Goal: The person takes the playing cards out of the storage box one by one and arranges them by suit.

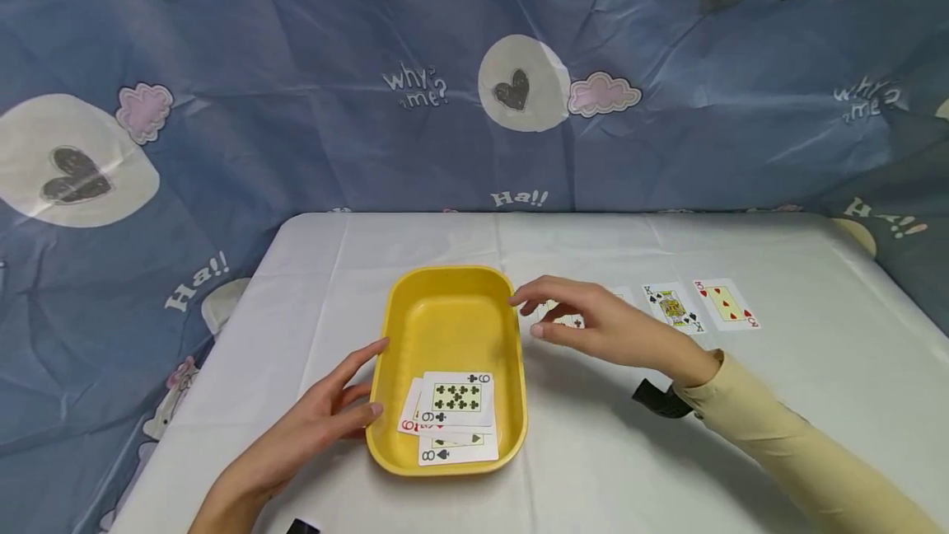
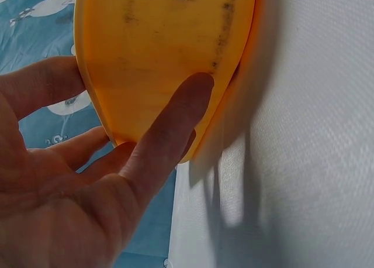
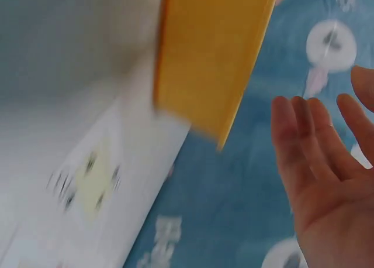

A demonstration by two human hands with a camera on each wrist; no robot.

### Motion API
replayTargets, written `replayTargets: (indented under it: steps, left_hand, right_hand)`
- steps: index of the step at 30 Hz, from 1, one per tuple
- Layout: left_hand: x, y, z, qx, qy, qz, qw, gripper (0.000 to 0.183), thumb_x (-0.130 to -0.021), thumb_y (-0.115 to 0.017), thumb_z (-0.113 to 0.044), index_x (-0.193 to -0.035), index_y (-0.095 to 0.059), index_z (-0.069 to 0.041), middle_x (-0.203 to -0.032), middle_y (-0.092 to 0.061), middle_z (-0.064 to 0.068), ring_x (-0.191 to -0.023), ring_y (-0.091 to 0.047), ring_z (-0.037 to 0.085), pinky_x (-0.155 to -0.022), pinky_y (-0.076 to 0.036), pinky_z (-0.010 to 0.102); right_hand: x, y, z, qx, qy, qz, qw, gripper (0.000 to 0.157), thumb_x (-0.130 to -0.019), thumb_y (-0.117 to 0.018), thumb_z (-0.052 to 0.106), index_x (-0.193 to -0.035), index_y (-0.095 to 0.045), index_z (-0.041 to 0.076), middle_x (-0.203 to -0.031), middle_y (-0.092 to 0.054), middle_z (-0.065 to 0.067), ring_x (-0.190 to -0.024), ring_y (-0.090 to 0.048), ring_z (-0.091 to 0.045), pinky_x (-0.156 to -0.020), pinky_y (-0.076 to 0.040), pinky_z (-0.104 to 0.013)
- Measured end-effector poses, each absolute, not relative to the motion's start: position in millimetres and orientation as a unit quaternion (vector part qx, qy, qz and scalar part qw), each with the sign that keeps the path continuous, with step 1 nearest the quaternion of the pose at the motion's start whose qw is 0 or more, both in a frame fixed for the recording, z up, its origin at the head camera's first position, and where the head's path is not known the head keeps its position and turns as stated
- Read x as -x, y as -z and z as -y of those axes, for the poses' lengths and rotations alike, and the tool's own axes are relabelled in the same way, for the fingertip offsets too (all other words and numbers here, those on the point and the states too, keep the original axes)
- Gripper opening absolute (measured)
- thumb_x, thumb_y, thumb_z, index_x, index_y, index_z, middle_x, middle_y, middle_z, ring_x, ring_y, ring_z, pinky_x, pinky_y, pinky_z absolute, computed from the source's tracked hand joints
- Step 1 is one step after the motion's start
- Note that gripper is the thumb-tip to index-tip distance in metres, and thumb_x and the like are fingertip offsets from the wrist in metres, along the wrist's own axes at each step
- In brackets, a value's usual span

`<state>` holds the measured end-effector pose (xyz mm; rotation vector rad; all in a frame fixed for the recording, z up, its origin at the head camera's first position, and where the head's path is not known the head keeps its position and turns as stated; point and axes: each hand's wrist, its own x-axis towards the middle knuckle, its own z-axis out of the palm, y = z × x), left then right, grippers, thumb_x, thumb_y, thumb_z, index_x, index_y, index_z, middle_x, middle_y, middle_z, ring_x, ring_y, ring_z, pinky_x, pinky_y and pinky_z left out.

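Note:
A yellow tray (image 1: 448, 328) lies on the table with several playing cards overlapping in its near end; the nine of clubs (image 1: 458, 399) is on top. An eight of spades (image 1: 458, 450) sticks out below it, along with a red nine. My left hand (image 1: 319, 413) touches the tray's left side with thumb and fingertips, fairly straight. Just right of the tray, my right hand (image 1: 599, 318) hovers with loosely bent fingers and nothing in them. Beneath it is a partly covered clubs card (image 1: 571, 320). In the right wrist view, this palm (image 3: 336, 201) is bare.
Further right on the white table (image 1: 593, 452) lie a king of spades (image 1: 673, 309) and a hearts card (image 1: 726, 304). Another card (image 1: 623, 294) is mostly hidden behind the right hand. A blue patterned cloth (image 1: 415, 147) hangs behind the table.

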<state>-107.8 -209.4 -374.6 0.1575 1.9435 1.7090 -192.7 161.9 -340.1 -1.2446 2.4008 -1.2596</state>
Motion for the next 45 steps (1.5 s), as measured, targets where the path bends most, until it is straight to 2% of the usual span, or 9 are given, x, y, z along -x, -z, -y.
replayTargets:
  steps: [7,14,20,24,30,36,43,45]
  left_hand:
    - [108,375,209,-0.064,-0.636,-0.719,0.273,0.073,-0.098,-0.061,-0.018,-0.158,-0.019,-0.025,-0.149,-0.038,0.026,-0.121,-0.056,0.033,-0.089,-0.054,0.043]
    - [107,377,211,-0.071,-0.638,-0.717,0.273,0.073,-0.099,-0.060,-0.017,-0.158,-0.018,-0.025,-0.150,-0.036,0.026,-0.122,-0.055,0.033,-0.089,-0.054,0.043]
    - [107,376,211,-0.066,-0.639,-0.716,0.273,0.072,-0.099,-0.061,-0.017,-0.157,-0.020,-0.025,-0.151,-0.035,0.026,-0.123,-0.054,0.033,-0.089,-0.054,0.043]
    - [107,376,211,-0.063,-0.637,-0.717,0.274,0.072,-0.098,-0.061,-0.018,-0.157,-0.020,-0.026,-0.151,-0.036,0.025,-0.123,-0.054,0.033,-0.089,-0.054,0.043]
    - [106,375,211,-0.067,-0.637,-0.718,0.273,0.072,-0.099,-0.060,-0.017,-0.157,-0.020,-0.026,-0.150,-0.038,0.024,-0.122,-0.055,0.033,-0.089,-0.054,0.043]
    - [106,375,213,-0.074,-0.636,-0.718,0.272,0.072,-0.099,-0.059,-0.017,-0.158,-0.019,-0.026,-0.151,-0.036,0.025,-0.122,-0.054,0.034,-0.089,-0.054,0.042]
    - [107,375,211,-0.069,-0.633,-0.721,0.274,0.072,-0.099,-0.060,-0.018,-0.158,-0.019,-0.027,-0.151,-0.035,0.025,-0.123,-0.054,0.033,-0.089,-0.054,0.043]
    - [107,375,211,-0.068,-0.632,-0.721,0.274,0.072,-0.099,-0.061,-0.018,-0.157,-0.019,-0.027,-0.152,-0.034,0.025,-0.122,-0.054,0.033,-0.089,-0.054,0.043]
  right_hand:
    - [183,350,-114,0.473,0.392,-0.775,0.148,0.035,-0.099,-0.061,0.028,-0.133,-0.055,0.032,-0.126,-0.058,0.014,-0.110,-0.058,-0.013,-0.091,-0.049,-0.030]
    - [193,358,-86,0.525,0.356,-0.738,0.230,0.043,-0.096,-0.065,0.011,-0.137,-0.054,0.016,-0.131,-0.058,0.001,-0.113,-0.058,-0.016,-0.087,-0.052,-0.023]
    - [211,355,-67,0.536,0.275,-0.747,0.280,0.050,-0.092,-0.068,0.005,-0.138,-0.054,0.016,-0.126,-0.061,0.005,-0.108,-0.058,-0.010,-0.090,-0.049,-0.023]
    - [222,359,-55,0.537,0.232,-0.753,0.301,0.049,-0.090,-0.070,0.004,-0.135,-0.057,0.018,-0.114,-0.064,0.005,-0.100,-0.059,-0.008,-0.091,-0.047,-0.021]
    - [226,364,-43,0.533,0.205,-0.762,0.306,0.051,-0.084,-0.077,0.005,-0.130,-0.061,0.019,-0.107,-0.060,0.006,-0.093,-0.056,-0.007,-0.086,-0.046,-0.019]
    - [223,370,-34,0.519,0.146,-0.792,0.286,0.060,-0.077,-0.087,0.022,-0.131,-0.061,0.026,-0.103,-0.050,0.008,-0.086,-0.049,-0.005,-0.077,-0.042,-0.018]
    - [220,376,-30,0.515,0.155,-0.803,0.257,0.062,-0.074,-0.089,0.028,-0.127,-0.057,0.030,-0.111,-0.046,0.008,-0.098,-0.047,-0.006,-0.086,-0.039,-0.017]
    - [220,377,-30,0.517,0.169,-0.804,0.239,0.062,-0.074,-0.089,0.027,-0.125,-0.054,0.030,-0.108,-0.047,0.007,-0.096,-0.047,-0.006,-0.085,-0.040,-0.018]
